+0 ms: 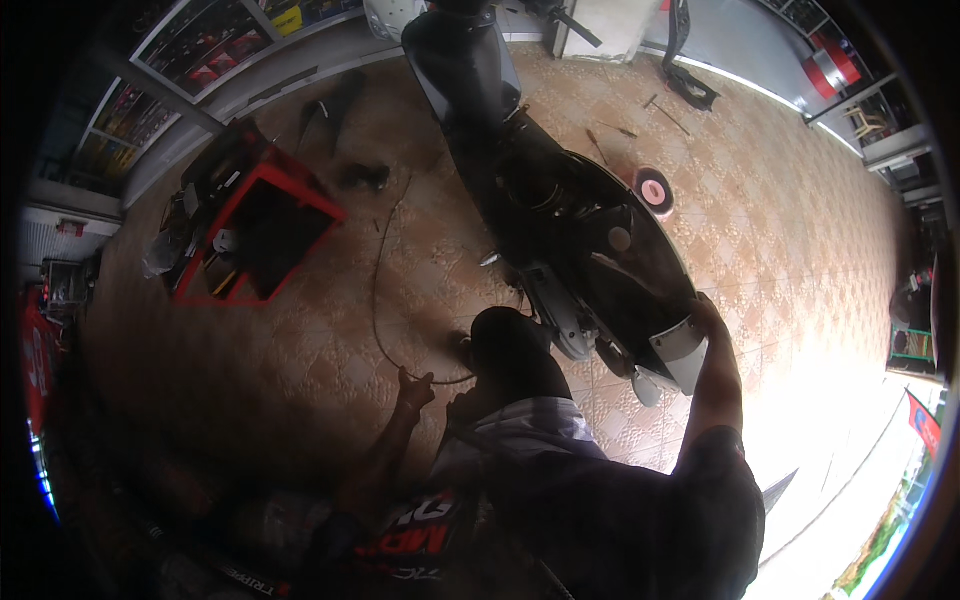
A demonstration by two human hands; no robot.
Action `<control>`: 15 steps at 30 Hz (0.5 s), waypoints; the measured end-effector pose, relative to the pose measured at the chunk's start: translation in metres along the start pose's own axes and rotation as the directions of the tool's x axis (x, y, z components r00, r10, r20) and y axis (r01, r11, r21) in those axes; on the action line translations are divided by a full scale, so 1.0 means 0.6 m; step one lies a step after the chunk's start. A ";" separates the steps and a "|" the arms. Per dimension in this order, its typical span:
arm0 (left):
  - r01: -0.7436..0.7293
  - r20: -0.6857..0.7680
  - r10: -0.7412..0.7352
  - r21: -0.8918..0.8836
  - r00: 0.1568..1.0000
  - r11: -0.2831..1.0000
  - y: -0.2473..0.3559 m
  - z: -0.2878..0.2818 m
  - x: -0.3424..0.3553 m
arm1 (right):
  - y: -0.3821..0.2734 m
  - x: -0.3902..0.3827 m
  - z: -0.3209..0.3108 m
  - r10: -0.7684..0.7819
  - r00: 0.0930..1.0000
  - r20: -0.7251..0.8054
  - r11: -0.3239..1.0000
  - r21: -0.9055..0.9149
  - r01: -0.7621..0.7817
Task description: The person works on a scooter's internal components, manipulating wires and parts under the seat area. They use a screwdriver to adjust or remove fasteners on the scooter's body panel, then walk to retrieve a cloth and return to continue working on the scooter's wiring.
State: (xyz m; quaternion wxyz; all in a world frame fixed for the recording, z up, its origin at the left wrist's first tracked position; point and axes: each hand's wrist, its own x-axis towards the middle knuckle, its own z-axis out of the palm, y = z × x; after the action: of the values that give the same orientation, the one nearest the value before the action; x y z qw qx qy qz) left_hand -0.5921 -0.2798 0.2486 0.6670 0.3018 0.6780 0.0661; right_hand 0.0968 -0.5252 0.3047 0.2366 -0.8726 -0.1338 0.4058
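A dark motor scooter stands in front of me, its rear end toward my right side. My right hand is closed round the edge of the scooter's tail, beside a pale grey rear panel; part of its fingers is hidden. Low to the left, my left hand pinches a long thin cable. From there the cable curves away over the floor in a wide arc, and its other end runs toward my knee. Shadow blurs the left forearm.
To the left lies a red open-topped box with tools and parts. Dark panels rest behind it. Beyond the scooter are a round wheel-like part, a T-handled tool and a black frame piece on patterned tiles.
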 end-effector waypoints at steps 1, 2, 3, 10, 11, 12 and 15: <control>0.023 -0.001 -0.023 -0.021 1.000 1.000 -0.002 0.006 -0.001 | 0.001 -0.001 0.000 -0.004 1.000 -0.004 0.999 0.033 0.004; 0.019 0.018 -0.019 -0.020 1.000 1.000 -0.002 0.013 -0.002 | 0.002 -0.002 0.001 -0.006 1.000 -0.001 0.999 0.049 0.006; 0.027 0.022 -0.027 -0.013 0.999 1.000 -0.004 0.020 -0.003 | 0.003 -0.004 0.003 -0.036 0.999 -0.003 0.997 0.066 0.036; -0.061 0.045 0.060 0.037 0.997 0.997 -0.016 0.098 0.008 | -0.002 -0.029 0.003 -0.334 0.942 -0.037 0.938 0.084 0.336; -0.090 0.068 0.087 0.041 0.994 0.995 -0.016 0.119 0.010 | -0.002 -0.032 0.000 -0.438 0.899 -0.028 0.899 0.015 0.438; -0.104 0.074 0.099 0.062 0.992 0.993 -0.007 0.147 0.017 | -0.001 -0.035 -0.003 -0.538 0.843 -0.017 0.842 -0.052 0.536; -0.128 0.136 0.117 0.081 0.984 0.988 0.021 0.252 0.019 | 0.001 -0.041 -0.012 -0.490 0.871 0.022 0.871 -0.031 0.490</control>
State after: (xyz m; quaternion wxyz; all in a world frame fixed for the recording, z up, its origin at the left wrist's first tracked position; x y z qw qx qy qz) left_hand -0.4446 -0.3110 0.2298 0.6906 0.3761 0.6151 0.0567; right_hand 0.0868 -0.5386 0.3242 0.3151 -0.8116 -0.3594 0.3359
